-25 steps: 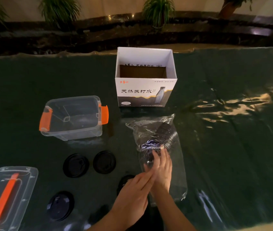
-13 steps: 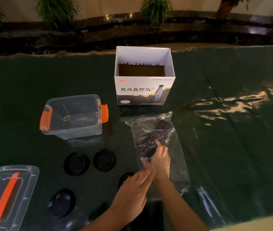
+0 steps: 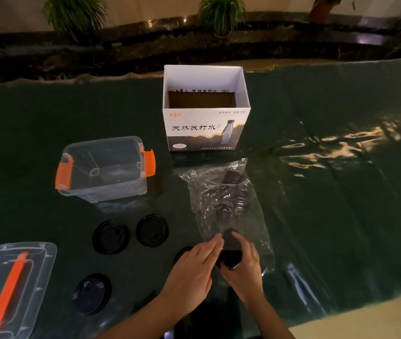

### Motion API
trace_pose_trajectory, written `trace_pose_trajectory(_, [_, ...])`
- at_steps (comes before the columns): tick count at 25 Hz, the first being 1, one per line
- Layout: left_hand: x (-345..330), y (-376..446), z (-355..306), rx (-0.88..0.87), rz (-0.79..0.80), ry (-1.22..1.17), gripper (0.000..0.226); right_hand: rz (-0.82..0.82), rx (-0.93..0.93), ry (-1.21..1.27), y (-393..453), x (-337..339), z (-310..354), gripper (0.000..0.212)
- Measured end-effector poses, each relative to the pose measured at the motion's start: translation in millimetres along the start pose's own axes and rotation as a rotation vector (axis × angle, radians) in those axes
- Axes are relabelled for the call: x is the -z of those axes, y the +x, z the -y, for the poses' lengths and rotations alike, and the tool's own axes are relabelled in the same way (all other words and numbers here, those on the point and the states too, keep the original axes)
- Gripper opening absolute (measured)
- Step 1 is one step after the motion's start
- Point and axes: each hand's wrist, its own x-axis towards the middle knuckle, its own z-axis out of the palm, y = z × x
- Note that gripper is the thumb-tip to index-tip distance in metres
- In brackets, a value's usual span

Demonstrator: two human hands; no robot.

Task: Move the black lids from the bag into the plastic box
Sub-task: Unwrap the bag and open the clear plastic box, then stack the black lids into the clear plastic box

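Observation:
A clear plastic bag (image 3: pixel 221 192) lies on the dark table cover, and a stack of black lids (image 3: pixel 233 194) shows through it. At the bag's near mouth my right hand (image 3: pixel 242 267) grips a black lid (image 3: pixel 230 250). My left hand (image 3: pixel 192 272) rests beside it with flat fingers touching the bag's edge. The clear plastic box (image 3: pixel 104 167) with orange latches stands open to the left. Three black lids (image 3: pixel 111 236) (image 3: pixel 152 230) (image 3: pixel 92 293) lie loose on the table, and a fourth lid (image 3: pixel 181 253) is partly hidden behind my left hand.
A white cardboard carton (image 3: pixel 205 128), open at the top, stands behind the bag. The clear box cover (image 3: pixel 11 287) with its orange handle lies at the near left. A tan surface (image 3: pixel 370 321) shows at the near right. Potted plants line a dark ledge behind the table.
My right hand has drawn back from deep inside the bag to its mouth, bringing a black lid with it. My left hand stayed at the bag's opening.

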Motion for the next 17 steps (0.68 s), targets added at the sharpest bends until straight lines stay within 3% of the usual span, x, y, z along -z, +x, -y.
trace_pose_trajectory(4, [-1,0,1,0.005,-0.005,-0.022,0.077,0.114,-0.088,0.097,-24,19,5,0.077])
trace_pose_trajectory(12, [16,1,-1,0.118,0.017,-0.252,0.049,0.153,-0.017,0.229,-56,82,53,0.071])
trace_pose_trajectory(14, [31,-1,-4,0.186,-0.092,-0.432,0.039,0.169,0.021,0.295,-45,88,77,0.070])
trace_pose_trajectory(17, [72,-12,4,0.479,-0.383,-0.806,0.024,0.222,0.112,0.350,-20,74,121,0.070])
